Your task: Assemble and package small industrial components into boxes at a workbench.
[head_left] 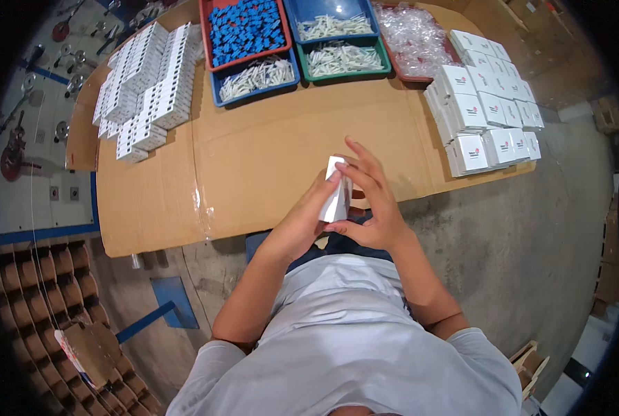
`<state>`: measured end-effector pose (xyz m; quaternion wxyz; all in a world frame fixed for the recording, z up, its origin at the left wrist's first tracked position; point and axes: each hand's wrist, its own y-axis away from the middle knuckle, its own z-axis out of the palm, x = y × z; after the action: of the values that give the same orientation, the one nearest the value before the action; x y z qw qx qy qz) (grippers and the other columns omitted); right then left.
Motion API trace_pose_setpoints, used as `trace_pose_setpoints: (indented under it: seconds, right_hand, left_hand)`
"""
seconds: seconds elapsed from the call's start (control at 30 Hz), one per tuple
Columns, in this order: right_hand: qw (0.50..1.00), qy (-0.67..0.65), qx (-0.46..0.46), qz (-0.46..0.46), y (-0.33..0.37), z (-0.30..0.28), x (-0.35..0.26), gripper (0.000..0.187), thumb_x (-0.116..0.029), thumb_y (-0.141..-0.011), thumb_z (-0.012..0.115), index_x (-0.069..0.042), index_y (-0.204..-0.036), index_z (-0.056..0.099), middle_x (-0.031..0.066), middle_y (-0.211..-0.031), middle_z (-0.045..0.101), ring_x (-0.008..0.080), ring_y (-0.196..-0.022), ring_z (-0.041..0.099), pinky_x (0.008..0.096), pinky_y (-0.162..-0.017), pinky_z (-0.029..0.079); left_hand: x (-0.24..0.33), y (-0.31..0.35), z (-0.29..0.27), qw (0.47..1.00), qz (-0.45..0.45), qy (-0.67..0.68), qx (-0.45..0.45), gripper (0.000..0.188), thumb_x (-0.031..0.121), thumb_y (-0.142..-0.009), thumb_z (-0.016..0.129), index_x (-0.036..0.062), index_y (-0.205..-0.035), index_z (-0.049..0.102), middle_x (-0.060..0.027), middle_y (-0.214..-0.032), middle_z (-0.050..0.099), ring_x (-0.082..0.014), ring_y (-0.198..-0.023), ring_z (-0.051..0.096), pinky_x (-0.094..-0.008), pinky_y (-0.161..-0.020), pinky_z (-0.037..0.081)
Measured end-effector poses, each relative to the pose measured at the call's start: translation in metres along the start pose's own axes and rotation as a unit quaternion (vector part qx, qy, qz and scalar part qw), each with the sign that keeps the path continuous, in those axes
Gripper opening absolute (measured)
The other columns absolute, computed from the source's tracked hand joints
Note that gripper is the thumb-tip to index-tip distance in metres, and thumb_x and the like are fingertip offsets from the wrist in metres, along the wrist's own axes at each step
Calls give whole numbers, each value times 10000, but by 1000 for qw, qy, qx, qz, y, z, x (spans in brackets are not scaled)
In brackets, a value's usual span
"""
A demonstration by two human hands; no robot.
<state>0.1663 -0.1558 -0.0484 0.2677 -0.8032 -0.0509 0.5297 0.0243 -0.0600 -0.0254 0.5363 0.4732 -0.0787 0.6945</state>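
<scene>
A small white box [334, 197] is held upright on edge between my two hands, just over the table's near edge. My left hand [301, 220] grips its left side, thumb along the top edge. My right hand [375, 208] wraps the other side, its thumb at the bottom corner and its fingers at the top, the index finger raised. The box's far side is hidden by my fingers. Both forearms come up from the lower edge.
Stacked white boxes stand at the left [143, 83] and right [489, 104] of the cardboard-covered table [268, 152]. Along the back are a red tray of blue pieces [247, 31], blue and green trays of white pieces [340, 59], and a red tray of clear plastic pieces [413, 38].
</scene>
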Motion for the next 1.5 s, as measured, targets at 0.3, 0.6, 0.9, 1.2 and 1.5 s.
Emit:
trace_pose_setpoints:
  seconds: [0.3, 0.6, 0.9, 1.2, 1.5]
  right_hand:
    - [993, 77, 22, -81, 8, 24, 21, 828, -629, -962, 524, 6, -1489, 449, 290, -1500, 400, 449, -1356, 444, 523, -1106, 402]
    - [990, 61, 52, -115, 14, 31, 33, 823, -651, -1002, 432, 48, -1434, 475, 336, -1452, 415, 458, -1300, 469, 517, -1076, 427]
    - [990, 47, 56, -120, 15, 33, 40, 810, -646, -1012, 405, 61, -1392, 509, 342, -1423, 443, 447, -1284, 490, 497, -1031, 468]
    - [996, 49, 20, -70, 2, 31, 25, 816, -645, -1029, 339, 56, -1409, 513, 285, -1449, 453, 427, -1305, 481, 470, -1071, 430]
    - [972, -139, 97, 162, -4, 46, 16, 608, -479, -1112, 280, 18, -1117, 632, 105, -1099, 648, 180, -1035, 605, 307, -944, 462]
  left_hand:
    - [-21, 9, 28, 992, 32, 83, 86, 545, 561, -1062, 419, 133, -1389, 504, -7, -1173, 627, -109, -1048, 623, -283, -837, 526]
    - [-37, 6, 26, 992, 70, 55, 89, 517, 524, -1081, 404, 106, -1363, 518, -2, -1149, 616, -102, -1020, 609, -276, -844, 504]
    - [-41, 2, 25, 989, 74, 74, 104, 481, 509, -1083, 417, 100, -1307, 534, -8, -1083, 620, -91, -954, 602, -264, -787, 504]
    - [-35, 2, 18, 980, 38, 154, 119, 520, 565, -1071, 388, 138, -1338, 520, -10, -1141, 621, -97, -1037, 610, -275, -841, 505]
    - [-75, -13, 4, 984, 85, 88, 130, 646, 697, -1015, 369, 190, -1390, 509, -2, -1276, 597, -161, -1215, 570, -369, -981, 472]
